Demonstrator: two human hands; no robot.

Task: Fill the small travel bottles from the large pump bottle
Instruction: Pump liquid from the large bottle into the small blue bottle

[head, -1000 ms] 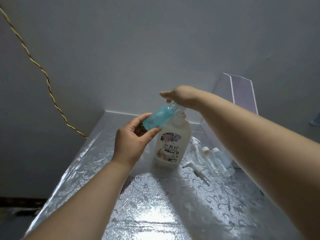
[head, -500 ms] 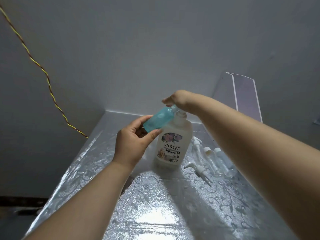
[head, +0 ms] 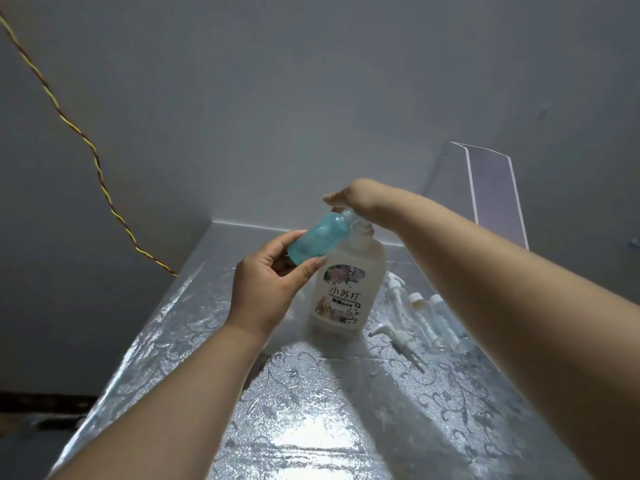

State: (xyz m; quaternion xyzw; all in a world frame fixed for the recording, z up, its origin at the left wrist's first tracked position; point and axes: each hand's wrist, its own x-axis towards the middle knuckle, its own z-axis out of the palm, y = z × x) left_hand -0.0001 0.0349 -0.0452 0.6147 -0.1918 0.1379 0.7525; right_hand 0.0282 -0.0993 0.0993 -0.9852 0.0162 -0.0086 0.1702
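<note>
A large white pump bottle (head: pixel 346 292) with a flowered label stands upright on the silver patterned table (head: pixel 311 427). My left hand (head: pixel 270 285) grips a small blue travel bottle (head: pixel 318 240), tilted with its open neck up against the pump's spout. My right hand (head: pixel 360 199) lies flat on top of the pump head, which it hides. Several clear small travel bottles (head: pixel 433 320) and a loose white pump top (head: pixel 394 341) lie to the right of the large bottle.
A clear acrylic stand (head: pixel 485 188) leans at the back right by the wall. A yellow and red twisted cord (head: pixel 90 147) runs down the left wall. The table's left edge drops off to a dark floor.
My right hand sank on the pump head half a second ago and has since come back up. The blue bottle stays at the spout.
</note>
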